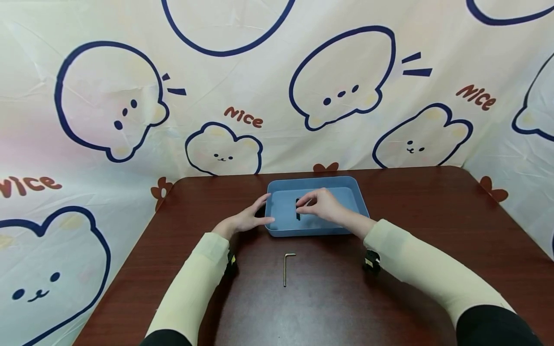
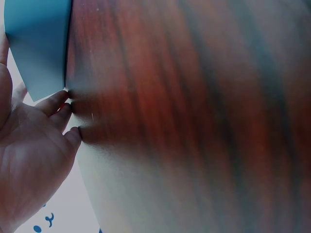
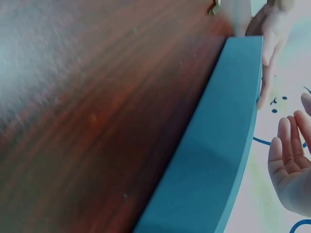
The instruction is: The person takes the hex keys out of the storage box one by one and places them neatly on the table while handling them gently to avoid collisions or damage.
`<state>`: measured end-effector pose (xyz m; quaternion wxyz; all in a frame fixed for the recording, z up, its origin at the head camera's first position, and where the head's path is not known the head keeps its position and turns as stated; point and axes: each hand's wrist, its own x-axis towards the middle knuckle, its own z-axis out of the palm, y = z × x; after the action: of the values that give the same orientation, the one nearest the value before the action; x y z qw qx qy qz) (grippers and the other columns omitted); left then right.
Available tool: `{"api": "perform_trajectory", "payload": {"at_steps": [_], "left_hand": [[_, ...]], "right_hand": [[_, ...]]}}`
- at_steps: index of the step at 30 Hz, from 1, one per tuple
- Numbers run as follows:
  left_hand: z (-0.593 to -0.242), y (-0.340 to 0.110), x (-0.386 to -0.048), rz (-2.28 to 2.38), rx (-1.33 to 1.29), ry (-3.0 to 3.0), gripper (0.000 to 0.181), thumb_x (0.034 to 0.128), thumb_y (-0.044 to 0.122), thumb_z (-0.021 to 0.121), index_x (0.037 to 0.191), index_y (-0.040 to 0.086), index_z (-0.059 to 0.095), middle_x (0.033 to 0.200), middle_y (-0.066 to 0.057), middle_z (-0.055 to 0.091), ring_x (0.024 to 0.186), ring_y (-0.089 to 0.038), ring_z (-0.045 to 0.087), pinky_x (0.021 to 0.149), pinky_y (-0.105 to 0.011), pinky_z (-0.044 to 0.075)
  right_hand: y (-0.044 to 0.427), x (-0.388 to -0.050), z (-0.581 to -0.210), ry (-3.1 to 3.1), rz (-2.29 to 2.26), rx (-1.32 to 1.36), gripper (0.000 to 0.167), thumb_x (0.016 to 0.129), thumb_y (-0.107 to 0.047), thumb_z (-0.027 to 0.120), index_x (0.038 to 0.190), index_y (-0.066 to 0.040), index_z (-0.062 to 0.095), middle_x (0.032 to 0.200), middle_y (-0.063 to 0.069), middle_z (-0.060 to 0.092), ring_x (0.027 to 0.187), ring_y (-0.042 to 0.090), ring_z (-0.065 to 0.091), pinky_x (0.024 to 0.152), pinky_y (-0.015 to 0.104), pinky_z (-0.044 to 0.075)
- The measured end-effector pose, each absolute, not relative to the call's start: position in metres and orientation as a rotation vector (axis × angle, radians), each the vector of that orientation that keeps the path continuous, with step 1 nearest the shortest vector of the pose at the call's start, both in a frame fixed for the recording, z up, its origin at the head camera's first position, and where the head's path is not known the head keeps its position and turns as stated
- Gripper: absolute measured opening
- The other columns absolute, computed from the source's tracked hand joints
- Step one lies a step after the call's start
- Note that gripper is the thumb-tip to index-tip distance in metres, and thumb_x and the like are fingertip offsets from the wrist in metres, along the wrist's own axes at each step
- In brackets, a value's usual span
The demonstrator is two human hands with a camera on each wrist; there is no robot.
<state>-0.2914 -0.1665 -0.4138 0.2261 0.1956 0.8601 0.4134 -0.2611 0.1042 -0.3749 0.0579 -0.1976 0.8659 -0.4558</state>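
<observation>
While the left hand (image 1: 245, 221) spreads along the tray edge (image 1: 268, 207), the right hand (image 1: 322, 203) pinches a black piece (image 1: 298, 216) well inside

Wide and glossy it lay, a dark red-brown, wood-grained table (image 1: 433, 206) with rounded far corners! Right behind it rose a cream-white, lightly creased sheet (image 1: 272, 86), and look how it wrapped round to flank the table on left and right as well! Navy-outlined cartoon bear heads (image 1: 223, 151) tumbled across it at every angle, while rust-red lettering (image 1: 243, 117) shouted "Nice" three times from where I stood. Reddish-brown printed flowers (image 1: 162, 185) peeped out along the table's edges. Faint pink and green tinged the sheet's left side, and a pale sheen (image 1: 268, 312) glowed on the near tabletop!
</observation>
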Motion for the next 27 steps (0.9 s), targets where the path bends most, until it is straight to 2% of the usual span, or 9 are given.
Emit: {"api": "perform_trajectory", "payload": {"at_steps": [8, 15, 27], "left_hand": [[-0.414, -0.166, -0.291, 1.147, 0.545, 2.365, 0.082, 0.0973, 0.027, 0.062, 0.157, 0.018, 0.006, 0.159, -0.018, 0.013, 0.145, -0.035, 0.009, 0.111, -0.06, 0.01], [-0.412, -0.166, -0.29, 1.144, 0.544, 2.365, 0.083, 0.0972, 0.028, 0.062, 0.157, 0.018, 0.005, 0.159, -0.018, 0.013, 0.145, -0.035, 0.01, 0.111, -0.06, 0.01], [-0.411, -0.166, -0.288, 1.145, 0.531, 2.366, 0.083, 0.0973, 0.029, 0.061, 0.157, 0.019, 0.005, 0.159, -0.018, 0.013, 0.145, -0.036, 0.01, 0.11, -0.061, 0.011]], "right_hand": [[0.105, -0.277, -0.369, 2.675, -1.292, -0.58, 0.019, 0.086, -0.018, 0.076, 0.102, -0.007, 0.076, 0.103, 0.005, 0.07, 0.084, 0.019, 0.062, 0.065, 0.031, 0.05], [0.108, -0.295, -0.365, 2.716, -1.231, -0.514, 0.028, 0.088, -0.021, 0.074, 0.11, -0.003, 0.072, 0.105, 0.007, 0.069, 0.089, 0.022, 0.061, 0.067, 0.033, 0.05], [0.108, -0.312, -0.374, 2.728, -1.214, -0.465, 0.028, 0.089, -0.018, 0.073, 0.113, -0.004, 0.071, 0.11, 0.009, 0.066, 0.097, 0.025, 0.06, 0.074, 0.036, 0.051]]}}
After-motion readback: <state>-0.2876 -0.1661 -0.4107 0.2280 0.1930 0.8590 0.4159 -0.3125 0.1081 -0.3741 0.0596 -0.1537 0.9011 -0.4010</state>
